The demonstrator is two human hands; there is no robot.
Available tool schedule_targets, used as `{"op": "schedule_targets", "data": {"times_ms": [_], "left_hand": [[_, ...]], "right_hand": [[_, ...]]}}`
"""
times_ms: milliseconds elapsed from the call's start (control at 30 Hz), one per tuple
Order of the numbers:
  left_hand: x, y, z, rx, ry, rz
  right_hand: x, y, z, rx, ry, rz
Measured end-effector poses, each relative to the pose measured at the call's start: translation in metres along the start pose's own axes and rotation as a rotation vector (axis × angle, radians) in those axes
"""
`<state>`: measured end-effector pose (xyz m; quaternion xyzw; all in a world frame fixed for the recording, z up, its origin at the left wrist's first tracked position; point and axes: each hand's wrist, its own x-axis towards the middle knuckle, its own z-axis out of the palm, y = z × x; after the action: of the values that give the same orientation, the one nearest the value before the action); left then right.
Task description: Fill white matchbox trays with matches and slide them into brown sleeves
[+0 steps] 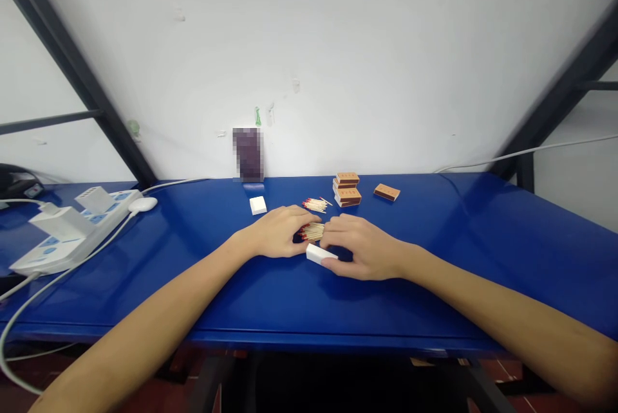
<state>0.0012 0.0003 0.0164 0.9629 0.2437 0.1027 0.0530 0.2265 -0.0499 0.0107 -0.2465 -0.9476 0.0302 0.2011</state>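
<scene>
A bunch of matches, red heads to the left, lies on the blue table in front of me. My left hand curves around the head end, its thumb and fingers on either side of the bunch. At the other end, the curled fingers of my right hand meet the sticks. My right thumb presses on the right end of a white matchbox tray, which is tipped with a white side facing me. The tray's inside is hidden. Just behind the hands lies a second loose pile of matches.
Brown matchboxes are stacked at the back, with another matchbox to their right. A small white block-like piece lies left of the matches. A power strip with chargers and cables occupies the left side. A white wall stands behind.
</scene>
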Motion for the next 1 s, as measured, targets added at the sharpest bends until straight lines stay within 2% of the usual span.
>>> {"op": "schedule_targets", "data": {"times_ms": [167, 300, 367, 467, 567, 633, 733, 867, 1000], "left_hand": [[0.0, 0.0, 0.0, -0.038, 0.022, -0.002], [0.001, 0.0, -0.001, -0.06, 0.031, 0.03], [0.002, -0.001, -0.001, -0.068, 0.02, 0.045], [0.002, -0.003, 0.0, -0.081, 0.001, 0.044], [0.002, -0.004, 0.001, -0.109, 0.006, 0.044], [0.003, -0.005, 0.002, -0.123, 0.017, 0.043], [0.004, -0.005, 0.002, -0.137, 0.033, 0.031], [0.006, -0.006, 0.004, -0.148, 0.064, 0.006], [0.007, -0.007, 0.007, -0.14, 0.087, -0.009]], "right_hand": [[0.0, -0.008, 0.008, -0.006, -0.024, -0.059], [-0.004, -0.011, 0.006, 0.024, -0.061, -0.058], [-0.006, -0.01, 0.002, 0.07, 0.005, -0.069], [-0.008, -0.004, -0.004, 0.163, 0.185, -0.07], [-0.008, 0.005, -0.007, 0.121, 0.298, -0.006], [-0.005, 0.01, -0.006, 0.01, 0.279, 0.08], [-0.001, 0.014, -0.001, -0.111, 0.178, 0.216], [0.001, 0.017, 0.006, -0.161, 0.055, 0.235], [0.001, 0.017, 0.01, -0.203, -0.007, 0.251]]}}
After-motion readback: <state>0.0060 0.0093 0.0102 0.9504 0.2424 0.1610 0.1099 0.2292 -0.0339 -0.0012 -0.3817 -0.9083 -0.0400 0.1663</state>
